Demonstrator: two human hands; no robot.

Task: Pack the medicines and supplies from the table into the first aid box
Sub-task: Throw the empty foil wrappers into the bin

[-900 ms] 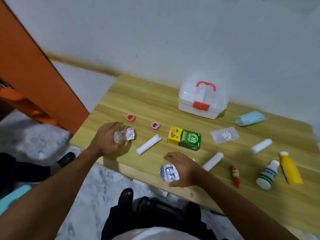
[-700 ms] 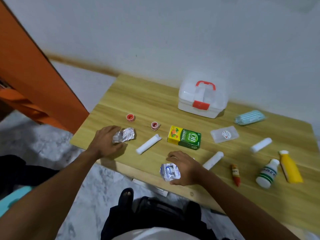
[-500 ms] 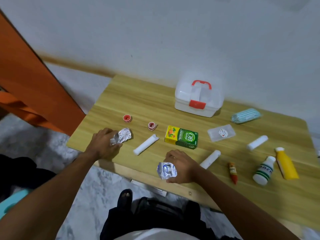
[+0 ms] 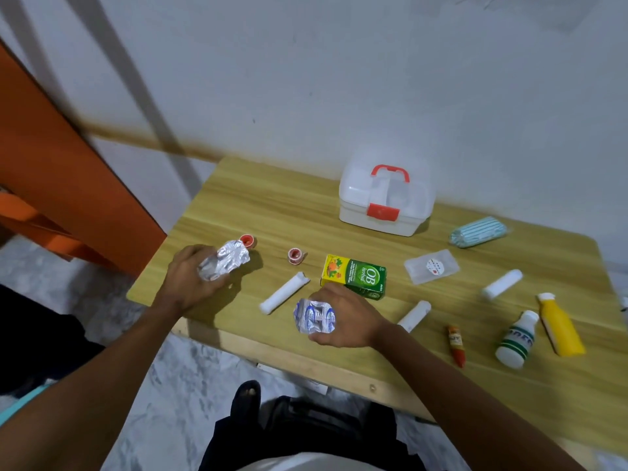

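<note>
The white first aid box (image 4: 384, 217) with a red handle and latch stands shut at the back of the wooden table (image 4: 258, 212). My left hand (image 4: 190, 280) grips a silver foil blister pack (image 4: 226, 261) near the table's left edge. My right hand (image 4: 343, 317) holds a blue-printed foil blister pack (image 4: 314, 316) near the front edge. Between the hands lies a white bandage roll (image 4: 283, 293). A green and yellow medicine carton (image 4: 355, 275) lies just beyond my right hand.
Two small red tape rolls (image 4: 247, 240) (image 4: 296, 255) sit left of centre. To the right lie a striped blue pack (image 4: 477, 231), a clear pouch (image 4: 431, 266), two more white rolls (image 4: 503, 283) (image 4: 413, 316), a red tube (image 4: 456, 345), a white bottle (image 4: 516, 339) and a yellow bottle (image 4: 560, 326).
Both hands have lifted their foil packs slightly and the left pack has turned more upright. The camera has tilted, so the table sits lower in view.
</note>
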